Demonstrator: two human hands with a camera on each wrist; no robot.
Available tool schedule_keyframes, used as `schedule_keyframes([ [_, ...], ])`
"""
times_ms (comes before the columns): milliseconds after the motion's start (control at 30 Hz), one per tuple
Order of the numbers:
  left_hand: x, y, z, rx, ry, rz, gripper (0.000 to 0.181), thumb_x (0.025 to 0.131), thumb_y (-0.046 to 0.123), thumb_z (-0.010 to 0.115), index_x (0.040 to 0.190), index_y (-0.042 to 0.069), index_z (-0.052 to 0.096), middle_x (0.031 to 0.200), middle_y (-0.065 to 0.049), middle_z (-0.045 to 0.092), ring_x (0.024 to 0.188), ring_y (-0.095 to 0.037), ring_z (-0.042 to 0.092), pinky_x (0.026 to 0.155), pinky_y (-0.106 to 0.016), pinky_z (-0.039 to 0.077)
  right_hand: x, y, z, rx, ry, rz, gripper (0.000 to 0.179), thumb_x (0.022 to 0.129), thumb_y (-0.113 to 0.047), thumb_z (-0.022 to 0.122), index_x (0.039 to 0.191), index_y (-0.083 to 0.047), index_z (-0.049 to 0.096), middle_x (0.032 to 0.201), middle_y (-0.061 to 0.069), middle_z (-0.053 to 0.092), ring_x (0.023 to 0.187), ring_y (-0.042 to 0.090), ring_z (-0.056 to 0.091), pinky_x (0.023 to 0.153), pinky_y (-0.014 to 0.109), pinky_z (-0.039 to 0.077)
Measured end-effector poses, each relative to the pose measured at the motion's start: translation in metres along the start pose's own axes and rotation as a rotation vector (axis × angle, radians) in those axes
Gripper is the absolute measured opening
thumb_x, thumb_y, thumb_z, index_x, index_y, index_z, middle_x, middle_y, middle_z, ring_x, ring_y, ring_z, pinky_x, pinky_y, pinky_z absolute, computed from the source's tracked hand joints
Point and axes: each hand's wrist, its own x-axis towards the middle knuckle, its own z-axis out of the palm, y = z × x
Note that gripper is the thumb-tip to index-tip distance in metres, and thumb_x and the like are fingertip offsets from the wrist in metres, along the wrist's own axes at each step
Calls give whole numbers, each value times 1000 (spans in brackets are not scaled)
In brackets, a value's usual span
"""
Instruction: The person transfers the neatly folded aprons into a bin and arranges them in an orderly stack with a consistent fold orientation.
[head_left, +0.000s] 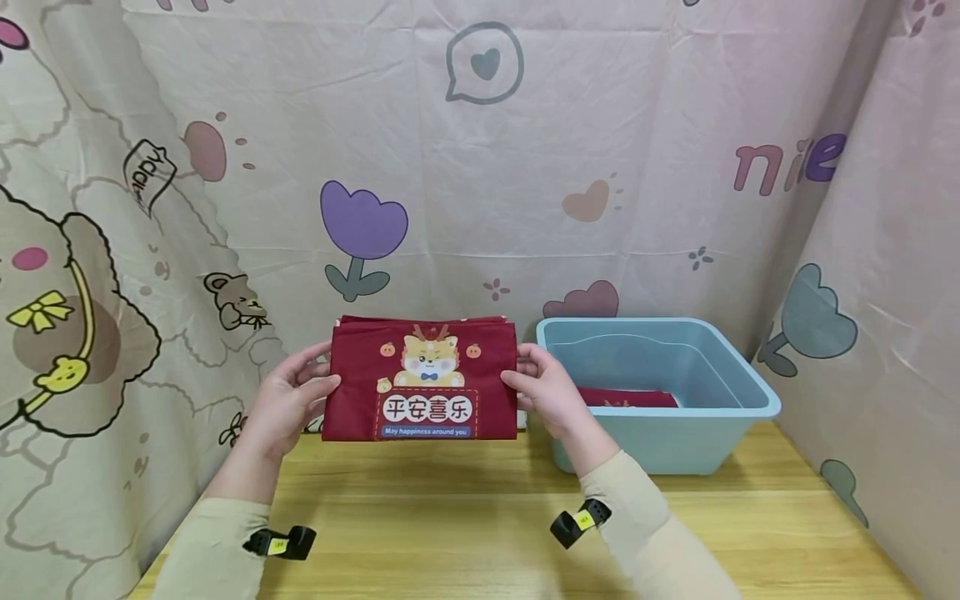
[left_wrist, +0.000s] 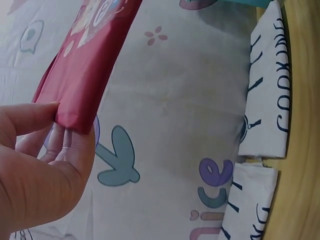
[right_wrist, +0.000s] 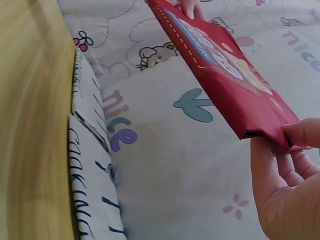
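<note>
A folded red cloth (head_left: 423,367) with a cartoon dog and white lettering is held up in front of me, its printed face towards the head camera. My left hand (head_left: 288,396) pinches its left edge, thumb (left_wrist: 42,112) on the printed side and fingers behind. The right edge is gripped the same way by my right hand (head_left: 551,387). In the right wrist view the cloth (right_wrist: 220,85) appears as a flat, layered packet. Another red folded cloth (head_left: 630,398) lies inside the light blue bin (head_left: 645,437).
Two folded white cloths with dark lettering lie along the table's back, one (left_wrist: 267,95) marked "COOKING", the other (left_wrist: 250,195) beside it; the held cloth mostly hides them in the head view. A printed curtain (head_left: 465,167) hangs behind the wooden table (head_left: 420,517). The bin stands back right.
</note>
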Motion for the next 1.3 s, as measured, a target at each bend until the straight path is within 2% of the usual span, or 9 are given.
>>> schedule_keyframes([
  [100, 3, 5, 7, 20, 4, -4, 53, 96, 2, 63, 146, 10, 48, 100, 7, 64, 87, -7, 65, 74, -24, 57, -2, -7, -5, -18, 17, 1, 31, 94, 1, 61, 124, 1, 52, 101, 12, 59, 92, 20, 62, 78, 40, 59],
  [267, 11, 14, 21, -8, -1, -15, 51, 95, 0, 63, 143, 12, 51, 98, 5, 63, 84, -7, 65, 74, -23, 57, -2, -16, -18, -42, 37, -16, 29, 96, 0, 60, 123, 1, 51, 98, 9, 60, 89, 18, 63, 76, 37, 59],
  [500, 20, 24, 44, -12, -24, 1, 55, 95, -3, 60, 147, 3, 43, 97, 3, 64, 82, -8, 66, 71, -24, 57, -1, -28, -39, -59, 49, -47, 30, 97, -2, 59, 125, 3, 49, 96, 7, 60, 85, 16, 65, 74, 37, 59],
  [600, 24, 26, 56, -16, -23, 3, 55, 95, -4, 60, 147, 3, 44, 98, 2, 64, 84, -9, 66, 73, -25, 57, -1, -33, -49, -78, 65, -60, 33, 97, -2, 58, 128, 4, 48, 97, 7, 60, 84, 15, 65, 73, 36, 60],
  [900, 36, 25, 89, -65, -61, 26, 55, 94, -9, 58, 146, 2, 46, 100, -2, 64, 86, -11, 65, 74, -27, 57, -7, -43, -81, -156, 129, -70, 36, 98, -9, 60, 129, 4, 46, 100, 6, 59, 88, 14, 64, 75, 32, 59],
  [1100, 42, 22, 115, -111, -62, 4, 55, 92, -10, 60, 145, 6, 49, 105, -9, 62, 87, -15, 65, 74, -29, 57, -14, -48, -100, -186, 175, -64, 41, 99, -14, 60, 133, 3, 44, 104, 5, 57, 93, 14, 61, 76, 29, 58],
  [1300, 45, 18, 140, -160, -38, -21, 54, 91, -11, 61, 141, 8, 54, 102, -10, 60, 85, -16, 63, 73, -31, 58, -18, -51, -117, -220, 227, -43, 44, 99, -19, 60, 136, -1, 43, 110, 6, 54, 97, 15, 59, 77, 28, 57],
])
